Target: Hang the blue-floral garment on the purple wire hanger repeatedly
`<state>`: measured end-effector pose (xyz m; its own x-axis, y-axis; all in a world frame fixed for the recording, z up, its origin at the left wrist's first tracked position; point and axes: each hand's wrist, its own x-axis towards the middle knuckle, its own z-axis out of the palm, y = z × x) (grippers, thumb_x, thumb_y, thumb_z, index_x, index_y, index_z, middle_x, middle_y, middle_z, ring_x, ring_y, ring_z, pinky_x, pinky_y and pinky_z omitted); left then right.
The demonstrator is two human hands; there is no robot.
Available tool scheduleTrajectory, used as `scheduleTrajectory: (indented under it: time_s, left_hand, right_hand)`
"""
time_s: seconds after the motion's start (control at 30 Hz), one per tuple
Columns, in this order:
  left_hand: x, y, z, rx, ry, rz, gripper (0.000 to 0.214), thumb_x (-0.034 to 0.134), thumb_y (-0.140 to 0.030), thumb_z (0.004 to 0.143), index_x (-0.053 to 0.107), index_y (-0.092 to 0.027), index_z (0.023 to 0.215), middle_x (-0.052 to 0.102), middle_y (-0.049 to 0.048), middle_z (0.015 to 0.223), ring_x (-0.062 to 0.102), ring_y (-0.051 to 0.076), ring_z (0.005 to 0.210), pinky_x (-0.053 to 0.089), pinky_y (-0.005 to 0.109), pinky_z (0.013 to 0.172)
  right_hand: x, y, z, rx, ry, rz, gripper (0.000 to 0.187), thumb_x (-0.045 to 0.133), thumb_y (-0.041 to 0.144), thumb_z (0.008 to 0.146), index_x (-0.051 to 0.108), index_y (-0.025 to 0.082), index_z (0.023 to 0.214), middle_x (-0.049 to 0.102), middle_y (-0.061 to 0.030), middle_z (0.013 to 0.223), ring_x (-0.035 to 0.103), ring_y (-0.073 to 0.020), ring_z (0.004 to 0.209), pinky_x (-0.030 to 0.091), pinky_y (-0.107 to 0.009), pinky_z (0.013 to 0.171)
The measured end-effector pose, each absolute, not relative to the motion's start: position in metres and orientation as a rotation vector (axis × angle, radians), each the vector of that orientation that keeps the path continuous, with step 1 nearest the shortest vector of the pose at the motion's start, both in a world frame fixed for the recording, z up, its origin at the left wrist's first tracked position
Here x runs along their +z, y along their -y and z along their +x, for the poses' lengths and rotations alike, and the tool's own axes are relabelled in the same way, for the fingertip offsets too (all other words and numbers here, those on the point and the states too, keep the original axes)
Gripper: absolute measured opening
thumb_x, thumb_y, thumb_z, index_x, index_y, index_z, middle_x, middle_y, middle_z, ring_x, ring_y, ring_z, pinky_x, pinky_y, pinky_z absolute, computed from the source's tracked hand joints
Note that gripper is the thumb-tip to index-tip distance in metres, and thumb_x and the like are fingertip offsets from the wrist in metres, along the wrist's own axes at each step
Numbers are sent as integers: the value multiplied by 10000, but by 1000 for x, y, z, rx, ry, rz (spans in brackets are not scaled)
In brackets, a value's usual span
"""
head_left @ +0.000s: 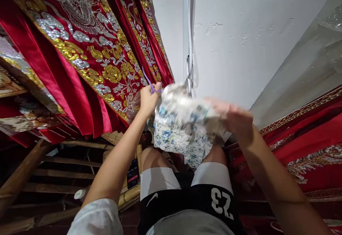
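A white cloth with a blue flower print hangs bunched above my knees. My left hand is closed on its upper left edge, and a thin purple strand pokes up from the fingers. My right hand is at the cloth's right side, smeared by motion, so its fingers cannot be read. I am seated in black and white shorts marked 23.
Red drapes embroidered in gold and silver hang at the left. More red embroidered fabric lies at the right. A white wall with a hanging strap stands ahead. A phone rests on a bamboo frame at lower left.
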<state>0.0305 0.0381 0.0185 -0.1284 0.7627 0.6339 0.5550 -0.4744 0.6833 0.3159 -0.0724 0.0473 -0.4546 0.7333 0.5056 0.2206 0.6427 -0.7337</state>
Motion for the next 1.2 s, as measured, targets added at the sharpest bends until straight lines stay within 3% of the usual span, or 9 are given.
scheduleTrajectory:
  time_s: [0.13,0.3,0.4,0.53,0.73,0.83,0.93,1.13,1.2]
  left_hand:
    - [-2,-21,53,1851,-1222,1575,614,261,-706,996,343,-248,597,356,-11,556,371,146,523,339,315,550]
    - [5,17,101,1483,-803,1301,668,117,-705,994,365,-231,595,325,-17,531,363,122,439,387,299,498]
    - [12,31,119,1340,-638,1215,543,342,-654,980,505,-215,705,484,6,605,530,136,525,505,315,589]
    - [-1,34,107,1263,-673,1294,471,587,-630,877,646,-227,1114,724,101,1061,715,253,1024,592,419,886]
    - [-53,45,59,1209,-917,1192,968,72,-888,874,649,-230,1287,743,164,1198,651,347,1251,579,545,963]
    - [-80,63,60,1211,-872,1034,973,396,-956,762,660,-190,1301,752,166,1195,620,383,1307,531,548,1068]
    - [-104,82,73,1201,-917,918,826,870,-628,624,664,-222,1313,753,125,1239,613,365,1328,474,485,1158]
    - [-142,109,89,1320,-960,673,836,937,-480,594,655,-236,1342,723,125,1319,603,362,1342,444,484,1178]
    - [-148,116,92,1324,-980,640,853,944,-480,589,653,-216,1346,720,145,1318,606,362,1336,435,488,1179]
  right_hand:
    - [16,92,302,764,2452,-624,652,705,492,877,573,274,1478,615,-116,1458,553,-322,1382,470,-490,1136]
    - [-31,73,284,118,2259,-930,1063,750,255,773,181,277,1671,316,-149,1678,363,-409,1512,366,-603,1202]
    - [-51,68,285,-12,2200,-975,1050,727,229,704,263,247,1646,535,-176,1484,565,-418,1308,499,-545,1063]
    - [-51,75,317,-71,1938,-1248,825,725,317,705,521,276,1503,650,-132,1208,687,-347,1014,570,-404,824]
    - [-9,54,366,-172,1565,-1535,811,708,290,682,563,303,1480,629,-98,1157,674,-350,970,534,-408,806]
    - [11,39,363,-141,1638,-1510,799,716,317,695,572,296,1480,622,-104,1167,648,-377,1045,527,-445,873]
    - [17,36,353,-102,1735,-1475,824,725,322,694,555,293,1500,618,-107,1208,629,-391,1111,507,-493,958]
    - [-34,74,344,-23,1669,-1260,646,730,443,789,621,254,1397,592,-130,1439,495,-396,1375,362,-579,1163]
    - [-67,94,330,166,1503,-1205,484,680,523,857,682,225,1239,694,-131,1271,605,-341,1228,473,-515,1060]
